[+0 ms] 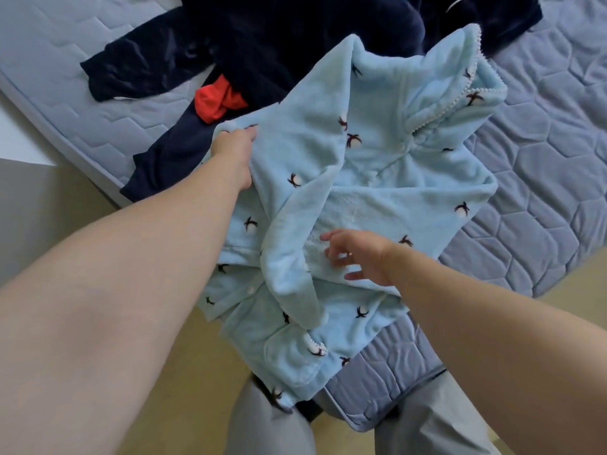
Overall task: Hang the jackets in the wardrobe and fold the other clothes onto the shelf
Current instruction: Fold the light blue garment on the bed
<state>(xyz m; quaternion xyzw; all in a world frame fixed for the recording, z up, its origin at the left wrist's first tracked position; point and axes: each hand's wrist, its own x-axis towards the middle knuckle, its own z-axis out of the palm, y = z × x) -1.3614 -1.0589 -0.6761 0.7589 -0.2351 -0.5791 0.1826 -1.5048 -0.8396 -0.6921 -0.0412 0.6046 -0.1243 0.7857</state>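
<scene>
the light blue fleece top point(377, 165) lies spread over the corner of the quilted mattress point(542, 159), its lower hem hanging off the edge. the left hand point(235, 144) grips the top's left edge, fingers curled into the fabric. the right hand point(359, 254) is over the middle of the top, fingers spread and loose, holding nothing. behind the top lie navy clothes point(262, 44) and a red piece point(213, 103).

Fleece top point(377, 178) — pale blue, dark sprig-and-white-ball print; clothes point(279, 37) navy; cloth point(215, 101) red; mattress point(542, 152) — grey-blue quilted.
</scene>
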